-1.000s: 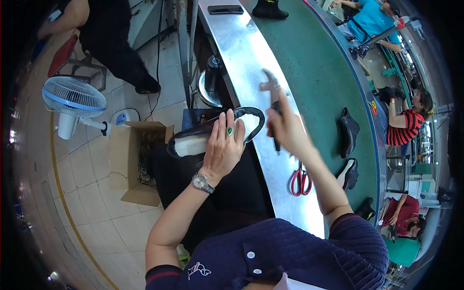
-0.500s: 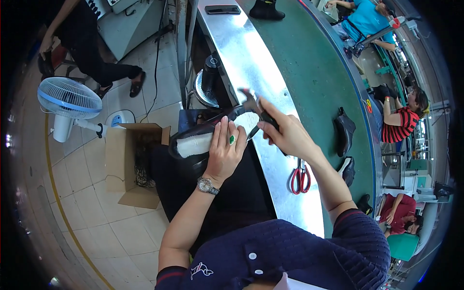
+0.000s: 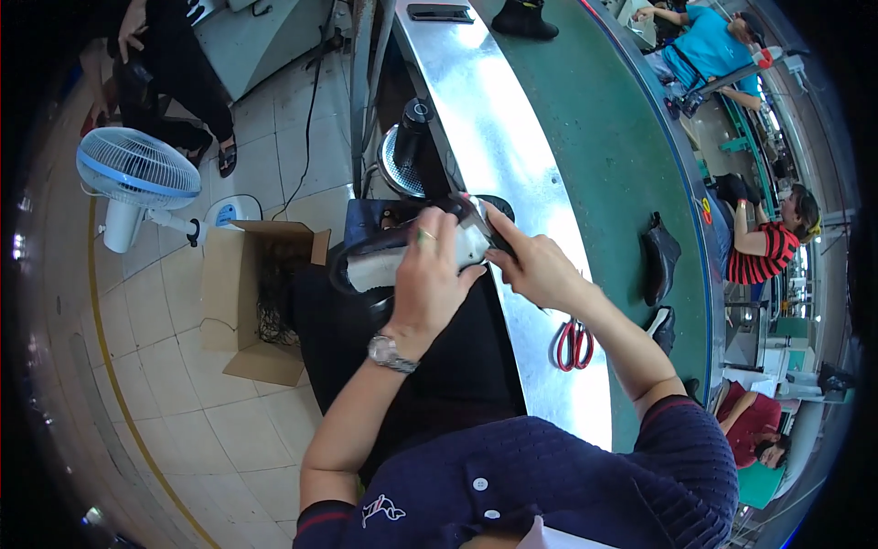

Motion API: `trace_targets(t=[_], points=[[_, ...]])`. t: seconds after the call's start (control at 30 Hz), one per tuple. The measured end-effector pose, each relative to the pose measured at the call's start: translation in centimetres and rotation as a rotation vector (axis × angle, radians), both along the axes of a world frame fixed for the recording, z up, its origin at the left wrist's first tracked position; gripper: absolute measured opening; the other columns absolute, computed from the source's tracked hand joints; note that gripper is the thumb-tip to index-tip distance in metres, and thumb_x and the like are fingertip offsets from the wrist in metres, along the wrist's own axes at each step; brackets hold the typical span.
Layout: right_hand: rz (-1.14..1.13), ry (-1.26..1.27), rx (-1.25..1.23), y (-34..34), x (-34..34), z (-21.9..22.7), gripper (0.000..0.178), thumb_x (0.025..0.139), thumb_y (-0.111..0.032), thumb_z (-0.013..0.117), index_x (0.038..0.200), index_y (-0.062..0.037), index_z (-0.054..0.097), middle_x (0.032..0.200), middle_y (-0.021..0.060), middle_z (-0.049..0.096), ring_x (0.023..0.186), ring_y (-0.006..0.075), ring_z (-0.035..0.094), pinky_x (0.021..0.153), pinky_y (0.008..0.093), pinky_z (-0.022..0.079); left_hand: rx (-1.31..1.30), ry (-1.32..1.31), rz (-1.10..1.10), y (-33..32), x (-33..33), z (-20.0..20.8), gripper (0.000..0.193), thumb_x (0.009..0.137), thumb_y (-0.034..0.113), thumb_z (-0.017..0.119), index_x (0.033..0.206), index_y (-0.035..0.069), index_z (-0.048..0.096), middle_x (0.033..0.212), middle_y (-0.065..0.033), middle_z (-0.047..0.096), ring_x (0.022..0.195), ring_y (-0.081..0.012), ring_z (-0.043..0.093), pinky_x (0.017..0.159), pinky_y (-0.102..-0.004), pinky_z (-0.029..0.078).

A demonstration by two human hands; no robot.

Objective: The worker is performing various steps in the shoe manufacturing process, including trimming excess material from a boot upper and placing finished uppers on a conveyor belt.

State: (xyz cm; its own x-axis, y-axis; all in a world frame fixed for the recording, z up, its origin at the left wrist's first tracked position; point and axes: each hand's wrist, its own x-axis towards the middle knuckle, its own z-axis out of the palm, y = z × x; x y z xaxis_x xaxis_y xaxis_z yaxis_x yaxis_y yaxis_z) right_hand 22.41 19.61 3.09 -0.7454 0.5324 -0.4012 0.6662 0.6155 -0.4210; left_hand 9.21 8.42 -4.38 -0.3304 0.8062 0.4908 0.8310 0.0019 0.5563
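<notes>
A black shoe (image 3: 366, 267) lies sole up over my lap, its white insole board showing. My left hand (image 3: 428, 279) is wrapped round its middle, fingers across the insole and thumb toward the right. In my right hand (image 3: 540, 265) is a hammer (image 3: 474, 212), its dark handle mostly hidden by my fingers. The hammer's blurred head is at the far end of the shoe, close to the white insole; I cannot tell whether it touches.
Red-handled scissors (image 3: 574, 346) lie on the metal bench edge (image 3: 512, 119). Black shoes (image 3: 660, 261) rest on the green belt (image 3: 604, 156), with a phone (image 3: 440, 13) at the far end. An open carton (image 3: 233, 293) and a fan (image 3: 137, 174) stand left. Several people are around.
The hammer's head has come down nearer the shoe's far end. My left hand has turned, its thumb now stretched to the right. A person at the far left has moved.
</notes>
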Motion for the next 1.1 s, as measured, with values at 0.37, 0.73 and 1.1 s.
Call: trace_targets(t=[0.37,0.73,1.1], points=[[-0.246,0.119,-1.019,-1.2,-0.6,0.2,0.050,0.101,-0.015,0.047,0.146,-0.0087,0.027,0.092,0.0079,0.062,0.075,0.0159,0.064,0.069,0.0316,0.055,-0.468,-0.351,-0.213,-1.5,-7.7,3.4,0.033,0.080,0.013,0.071,0.109,-0.003,0.067,0.110,-0.0188,0.066,0.102,-0.0325,0.063,0.091,-0.0380,0.048],[0.217,0.246,-0.029,-1.1,-1.5,4.6,0.059,0.093,-0.012,0.055,0.146,-0.0085,0.030,0.070,0.0218,0.064,0.066,0.0403,0.064,0.060,0.0469,0.050,-0.254,0.474,-0.066,-4.6,-3.3,-1.2,0.069,0.076,0.012,0.071,0.134,-0.012,0.042,0.132,-0.0287,0.049,0.125,-0.0406,0.046,0.111,-0.0455,0.034],[0.029,0.216,0.262,-5.0,-3.0,0.8,0.071,0.092,-0.011,0.055,0.152,-0.0144,0.017,0.062,0.0207,0.061,0.058,0.0420,0.061,0.056,0.0518,0.047,-0.117,0.439,-0.025,-4.4,-2.7,-2.0,0.053,0.081,0.007,0.065,0.127,-0.015,0.050,0.131,-0.0286,0.051,0.126,-0.0423,0.048,0.108,-0.0486,0.038]])
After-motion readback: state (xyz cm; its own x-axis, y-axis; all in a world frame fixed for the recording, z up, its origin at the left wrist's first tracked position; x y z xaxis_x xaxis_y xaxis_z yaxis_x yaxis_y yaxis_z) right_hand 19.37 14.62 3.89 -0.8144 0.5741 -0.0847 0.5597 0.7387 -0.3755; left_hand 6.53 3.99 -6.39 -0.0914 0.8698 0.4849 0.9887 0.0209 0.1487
